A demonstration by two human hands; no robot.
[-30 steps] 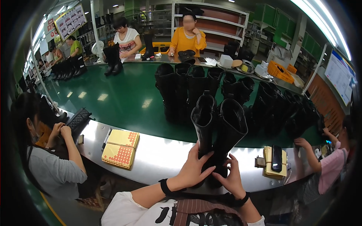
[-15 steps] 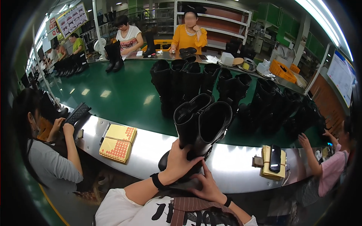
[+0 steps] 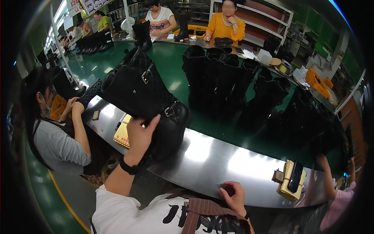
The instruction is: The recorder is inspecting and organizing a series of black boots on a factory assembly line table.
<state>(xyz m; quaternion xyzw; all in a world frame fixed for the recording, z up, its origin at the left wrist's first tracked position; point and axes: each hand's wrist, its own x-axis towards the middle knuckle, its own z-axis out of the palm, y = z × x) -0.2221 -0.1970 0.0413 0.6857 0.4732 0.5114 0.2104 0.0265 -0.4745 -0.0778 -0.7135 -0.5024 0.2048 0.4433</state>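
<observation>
Nearest to us is the right hand [image 3: 234,196], at the near edge of the tabletop [image 3: 206,150]. Its grip is loose, thumb and fingers curled with a gap between them and nothing held. Farther to the left is the left hand [image 3: 139,134], its grip closed on a black boot [image 3: 150,101], thumb laid along the near side.

The boot is right at the left grip, just beyond it and over the left part of the tabletop. Its long axis runs aslant: the top leans to the upper left, the foot end comes down to the lower right. So the foot end is the part closest to the right hand, yet well apart from it; the left hand is clearly the nearer one. Two buckles face us. We cannot tell whether the sole touches the metal, or whether a second boot is behind.

Partly hidden by the left hand is a yellow pad [image 3: 121,137]; a phone [image 3: 297,176] lies well to the right. Beyond, upright boots [image 3: 233,80] stand on the green surface [image 3: 167,76].
</observation>
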